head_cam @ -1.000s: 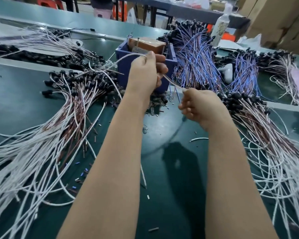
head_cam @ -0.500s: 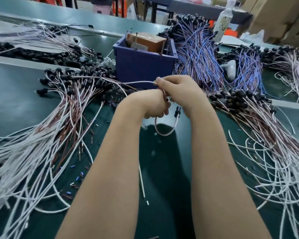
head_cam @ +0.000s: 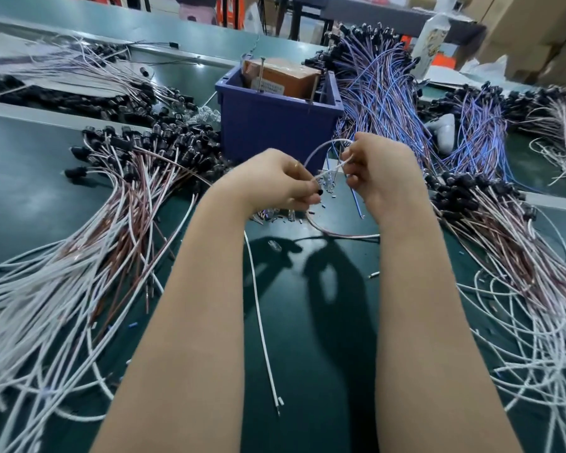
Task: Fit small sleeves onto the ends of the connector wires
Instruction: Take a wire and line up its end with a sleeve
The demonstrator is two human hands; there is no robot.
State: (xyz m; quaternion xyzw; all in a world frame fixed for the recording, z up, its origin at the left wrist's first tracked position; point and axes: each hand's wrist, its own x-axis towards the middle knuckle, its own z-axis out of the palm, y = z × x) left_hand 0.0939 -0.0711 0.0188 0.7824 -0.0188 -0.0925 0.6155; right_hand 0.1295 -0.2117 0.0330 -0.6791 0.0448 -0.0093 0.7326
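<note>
My left hand [head_cam: 276,181] and my right hand [head_cam: 381,165] are raised close together in front of the blue bin, above the green mat. Between them runs one connector wire [head_cam: 324,148], white, arched upward from hand to hand. The left fingers pinch its lower end beside a small black connector [head_cam: 320,191]. The right fingers curl round the other stretch of the wire near its tip. A brown strand of the same wire [head_cam: 340,234] loops down onto the mat. Any sleeve at the fingertips is too small to make out.
A blue bin [head_cam: 275,125] holding a brown box stands just behind the hands. Heaps of white and brown wires with black connectors lie at left [head_cam: 111,197] and right [head_cam: 504,230]; blue wires [head_cam: 379,93] pile behind. A loose white wire [head_cam: 262,322] and tiny scattered parts lie on the green mat [head_cam: 307,322].
Both hands drew back from the bin toward me, met, then parted slightly. The wire, pulled from the left heap, now arches between them, its brown strand resting on the mat.
</note>
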